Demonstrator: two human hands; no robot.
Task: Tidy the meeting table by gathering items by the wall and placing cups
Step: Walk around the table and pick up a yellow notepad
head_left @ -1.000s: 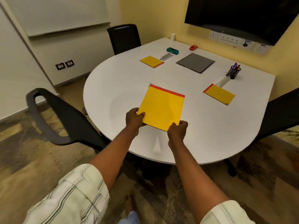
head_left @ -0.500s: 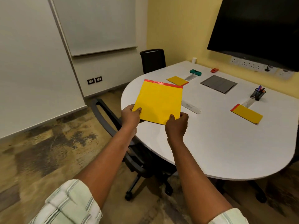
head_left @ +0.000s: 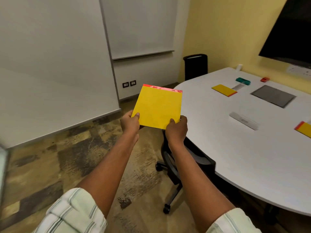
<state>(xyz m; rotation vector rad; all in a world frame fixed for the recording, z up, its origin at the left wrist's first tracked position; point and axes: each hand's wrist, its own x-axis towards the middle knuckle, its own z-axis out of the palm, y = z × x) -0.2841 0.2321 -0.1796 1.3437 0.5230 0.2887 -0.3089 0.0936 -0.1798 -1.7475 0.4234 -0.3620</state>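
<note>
I hold a yellow notepad [head_left: 158,106] with a red top strip in the air, left of the white meeting table [head_left: 235,148]. My left hand [head_left: 130,122] grips its lower left corner and my right hand [head_left: 177,129] grips its lower right corner. On the table lie a second yellow notepad [head_left: 223,90], a third one [head_left: 303,130] at the right edge, a white name plate [head_left: 244,121], a green object [head_left: 242,80], a small red object [head_left: 264,79] and a white cup [head_left: 239,67] by the yellow wall.
A grey panel [head_left: 273,98] is set into the tabletop. One black office chair [head_left: 181,158] sits tucked under the table below my right hand, another [head_left: 195,66] stands at the far end. A dark screen [head_left: 289,31] hangs on the wall. Patterned carpet covers the floor to the left.
The notepad was lifted off the table and carried left, clear of the tabletop. My view swung left toward the white wall, and the pen holder dropped out of sight.
</note>
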